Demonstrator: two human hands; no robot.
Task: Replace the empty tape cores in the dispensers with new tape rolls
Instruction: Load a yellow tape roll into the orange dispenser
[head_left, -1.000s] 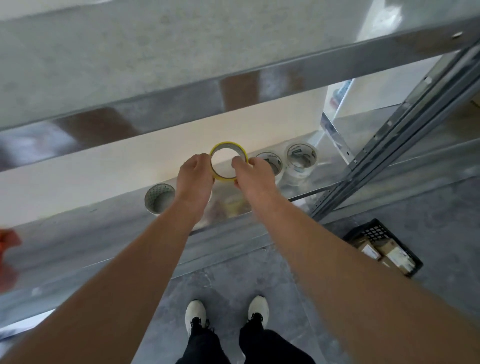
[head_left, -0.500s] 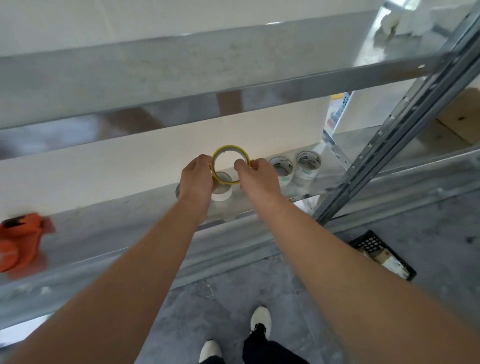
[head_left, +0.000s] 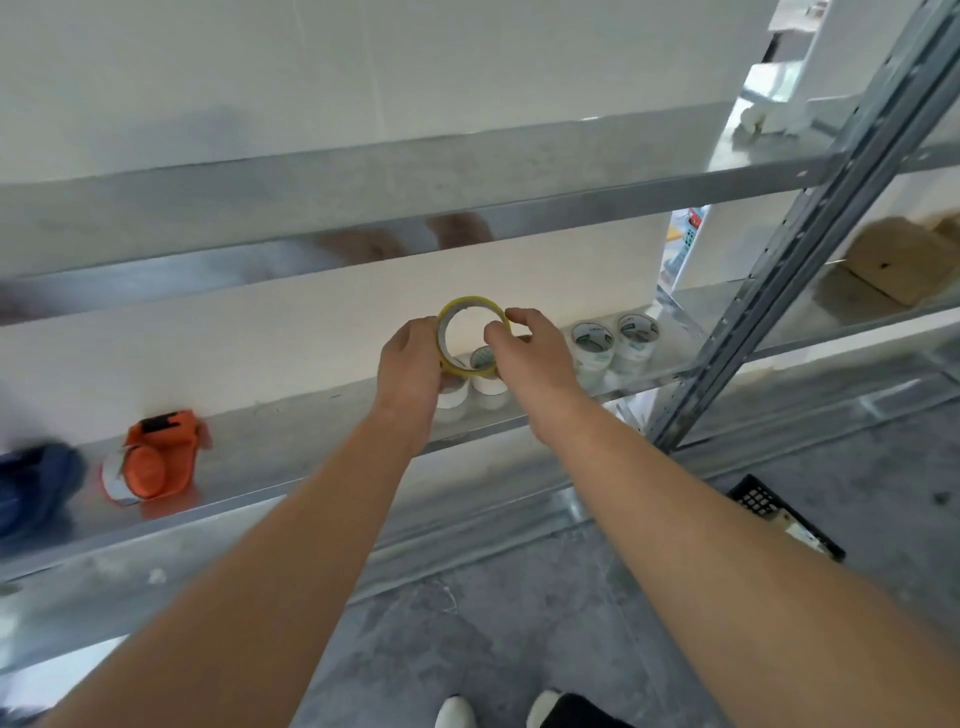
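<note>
I hold a thin yellow tape roll (head_left: 470, 306) upright over the metal shelf (head_left: 291, 447). My left hand (head_left: 410, 358) grips its left rim. My right hand (head_left: 524, 348) pinches the right rim, thumb inside the ring and fingers outside. Just behind and below the ring, two white tape rolls (head_left: 488, 387) stand on the shelf, partly hidden by my hands. Two more printed rolls (head_left: 592, 345) stand further right. An orange tape dispenser (head_left: 153, 457) lies on the shelf at the left, with a blurred blue dispenser (head_left: 36, 483) beside it at the frame edge.
An upper shelf beam (head_left: 363, 208) runs across above my hands. A slanted steel upright (head_left: 779, 270) stands to the right, with a cardboard box (head_left: 904, 260) on the shelf beyond it. A black crate (head_left: 779, 514) sits on the grey floor at the lower right.
The view has swung so the orange dispenser shows fully and a blue one appears at the left. My right thumb now sits inside the ring. Both hands stay on the yellow roll.
</note>
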